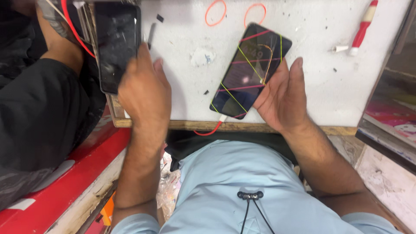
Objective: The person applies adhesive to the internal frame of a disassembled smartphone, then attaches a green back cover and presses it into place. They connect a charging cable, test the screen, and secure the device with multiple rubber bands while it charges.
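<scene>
While the right hand (281, 97) lies open, palm up and fingers spread, beside the lower right edge of a dark smartphone (251, 71), it grips nothing; its palm and fingers just touch or cradle that edge. This smartphone lies tilted on the white worktop (320, 86), bound with red and yellow rubber bands (242, 56) stretched across its glass, and a red charging cable (208, 131) with a white plug runs from its lower end over the worktop's wooden front edge. The left hand (145, 91) is curled around the lower right corner of a second dark phone (116, 45), which sits at the worktop's left edge; the fingers are hidden behind the hand, so how firmly they close is hard to tell, but it appears to hold the phone.

Judging from this, handling the banded smartphone well calls for supporting it from below with the flat palm, keeping fingers off the bands so they do not slip, and leaving slack in the cable.

Two loose orange rubber bands (215, 12) lie near the far edge, and a red-and-white tool (363, 28) rests at upper right with a small white tip just beside it. No container shows on the worktop. Another person's dark sleeve (39, 108) fills the left side.
</scene>
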